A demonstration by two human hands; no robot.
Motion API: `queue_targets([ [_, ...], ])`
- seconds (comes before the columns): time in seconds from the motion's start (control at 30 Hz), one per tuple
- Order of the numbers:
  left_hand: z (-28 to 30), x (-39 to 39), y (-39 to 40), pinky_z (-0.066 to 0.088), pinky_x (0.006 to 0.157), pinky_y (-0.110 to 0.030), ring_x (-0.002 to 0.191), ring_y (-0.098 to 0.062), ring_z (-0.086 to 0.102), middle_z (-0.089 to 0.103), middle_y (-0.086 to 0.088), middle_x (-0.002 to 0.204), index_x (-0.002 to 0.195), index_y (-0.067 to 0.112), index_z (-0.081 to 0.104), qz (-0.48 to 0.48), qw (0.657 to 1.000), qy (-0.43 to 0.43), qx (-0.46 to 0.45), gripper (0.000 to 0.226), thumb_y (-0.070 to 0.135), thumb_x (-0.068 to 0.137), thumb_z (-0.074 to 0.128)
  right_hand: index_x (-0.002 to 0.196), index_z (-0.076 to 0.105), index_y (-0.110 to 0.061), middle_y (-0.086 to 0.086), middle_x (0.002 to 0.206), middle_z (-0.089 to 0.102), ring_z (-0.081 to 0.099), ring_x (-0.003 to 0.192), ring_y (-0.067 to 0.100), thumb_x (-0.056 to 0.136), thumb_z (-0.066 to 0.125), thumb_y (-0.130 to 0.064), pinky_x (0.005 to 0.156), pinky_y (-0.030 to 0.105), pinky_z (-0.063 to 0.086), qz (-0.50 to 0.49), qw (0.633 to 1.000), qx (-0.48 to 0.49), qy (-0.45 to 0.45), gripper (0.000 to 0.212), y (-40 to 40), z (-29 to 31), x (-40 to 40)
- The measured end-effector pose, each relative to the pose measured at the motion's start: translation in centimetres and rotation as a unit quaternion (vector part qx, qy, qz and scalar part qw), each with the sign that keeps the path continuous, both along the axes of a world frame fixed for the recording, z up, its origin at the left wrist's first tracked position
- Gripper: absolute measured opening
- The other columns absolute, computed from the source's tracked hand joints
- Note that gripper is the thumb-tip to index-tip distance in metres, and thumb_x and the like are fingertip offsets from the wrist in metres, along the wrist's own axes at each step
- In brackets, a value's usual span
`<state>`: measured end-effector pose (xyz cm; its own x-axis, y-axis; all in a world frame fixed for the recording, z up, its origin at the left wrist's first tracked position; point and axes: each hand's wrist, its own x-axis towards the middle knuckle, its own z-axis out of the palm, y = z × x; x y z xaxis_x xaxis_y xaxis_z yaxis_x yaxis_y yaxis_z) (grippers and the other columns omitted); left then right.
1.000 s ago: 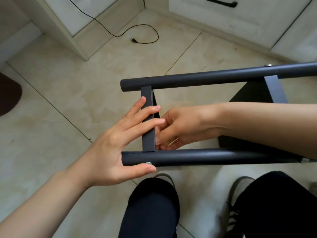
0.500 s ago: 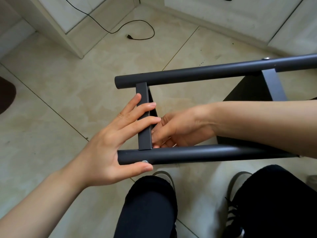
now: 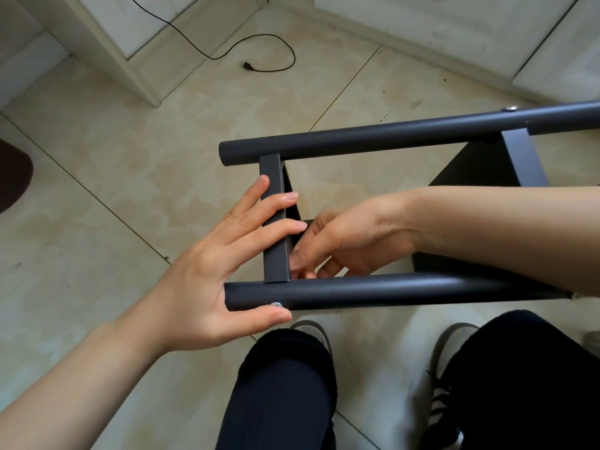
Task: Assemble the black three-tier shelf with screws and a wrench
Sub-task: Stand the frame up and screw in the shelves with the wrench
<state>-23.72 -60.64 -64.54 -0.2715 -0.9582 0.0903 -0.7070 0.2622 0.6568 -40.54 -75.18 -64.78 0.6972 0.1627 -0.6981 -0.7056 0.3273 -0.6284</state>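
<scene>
The black shelf frame lies on its side over the tiled floor. Its far tube (image 3: 389,133) and near tube (image 3: 406,289) are joined by a flat crossbar (image 3: 274,177). My left hand (image 3: 207,271) lays straight fingers across the crossbar, with its thumb against a silver screw (image 3: 276,304) on the near tube. My right hand (image 3: 350,241) reaches between the tubes, its fingers bent against the crossbar's inner side near the lower end. Whatever they hold is hidden. A second crossbar (image 3: 522,160) and a black shelf panel (image 3: 470,170) sit to the right.
A black cable (image 3: 269,53) trails on the floor beyond the frame, beside a pale cabinet base (image 3: 139,76). My knees in black trousers (image 3: 285,384) and a shoe (image 3: 438,401) are right under the near tube. A dark rounded object (image 3: 13,177) sits at the left edge.
The frame and both hands sit slightly lower left in view. My right fingers have shifted a little at the crossbar's lower end. My left hand keeps the same hold.
</scene>
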Motion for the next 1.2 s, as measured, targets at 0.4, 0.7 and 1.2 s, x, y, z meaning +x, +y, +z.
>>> queue_targets([
  [0.4,-0.15,-0.03,-0.12,0.018,0.123,-0.029,0.156,-0.026,0.009,0.03,0.004,0.164,0.147,0.023,0.044,0.001,1.0,0.004,-0.001,0.068,0.054,0.09,0.064,0.087,0.064,-0.014,-0.002,0.068,0.058,0.056,0.067,0.012,0.095,0.057,-0.02,0.066,0.025,0.049,-0.016,1.0,-0.012,0.009,0.012,0.27,-0.03,0.28],
  [0.7,-0.11,-0.01,-0.11,0.019,0.123,-0.028,0.156,-0.026,0.01,0.03,0.003,0.163,0.146,0.023,0.044,0.001,1.0,0.002,-0.001,0.068,0.052,0.088,0.065,0.086,0.067,-0.013,0.0,0.069,0.061,0.057,0.068,0.012,0.095,0.058,-0.021,0.064,0.024,0.05,-0.018,1.0,0.011,0.007,0.015,-0.1,0.24,0.05],
  [1.2,-0.02,-0.05,-0.05,0.018,0.123,-0.029,0.156,-0.026,0.01,0.031,0.001,0.163,0.145,0.021,0.046,0.001,1.0,0.002,0.004,0.067,0.055,0.089,0.063,0.092,0.066,-0.009,0.002,0.068,0.059,0.057,0.067,0.014,0.096,0.057,-0.015,0.059,0.021,0.053,-0.046,0.999,0.005,0.004,0.011,0.62,0.09,0.28],
])
